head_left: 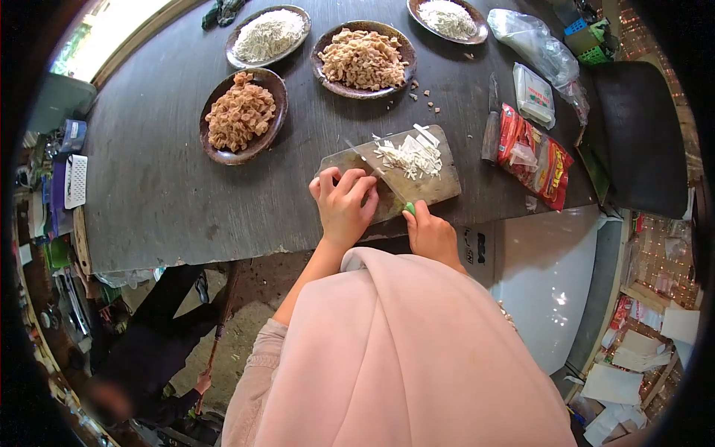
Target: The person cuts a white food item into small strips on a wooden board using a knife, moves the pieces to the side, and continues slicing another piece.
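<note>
A cutting board (pixel 428 192) lies near the table's front edge. My right hand (pixel 435 238) grips the green handle of a knife (pixel 386 177), whose blade slants across the board up and to the left. Left of the blade, my left hand (pixel 345 204) rests on the board with its fingers curled down; whatever is under them is hidden. Thin pale strips (pixel 411 158) are heaped on the board to the right of the blade, with a few longer sticks at the pile's far side.
Beyond the board stand plates of brown curled pieces (pixel 240 113), chopped tan pieces (pixel 363 59), and white shreds (pixel 268 36). To the right lie a second knife (pixel 490 128), a red packet (pixel 535 158), a white package (pixel 533 95) and a plastic bag (pixel 532 41). A person (pixel 160 335) is at lower left.
</note>
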Available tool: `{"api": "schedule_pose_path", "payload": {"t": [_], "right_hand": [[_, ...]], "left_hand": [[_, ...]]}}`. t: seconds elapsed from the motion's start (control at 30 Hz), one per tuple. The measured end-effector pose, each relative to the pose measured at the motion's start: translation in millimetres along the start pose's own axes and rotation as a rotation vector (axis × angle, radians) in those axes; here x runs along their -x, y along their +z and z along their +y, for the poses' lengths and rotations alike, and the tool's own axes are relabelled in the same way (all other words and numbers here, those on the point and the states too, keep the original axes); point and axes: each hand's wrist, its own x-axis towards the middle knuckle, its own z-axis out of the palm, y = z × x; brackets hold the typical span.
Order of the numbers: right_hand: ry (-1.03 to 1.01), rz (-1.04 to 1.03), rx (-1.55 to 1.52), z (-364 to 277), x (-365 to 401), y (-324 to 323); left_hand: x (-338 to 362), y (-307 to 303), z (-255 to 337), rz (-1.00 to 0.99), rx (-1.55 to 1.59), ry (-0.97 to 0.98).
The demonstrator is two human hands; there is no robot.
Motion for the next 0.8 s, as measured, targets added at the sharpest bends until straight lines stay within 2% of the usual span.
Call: {"api": "schedule_pose_path", "payload": {"t": [0.8], "right_hand": [[0.002, 0.019, 0.010, -1.0, 2.5, 3.6]], "left_hand": [[0.2, -0.2, -1.4, 0.009, 0.015, 0.014]]}}
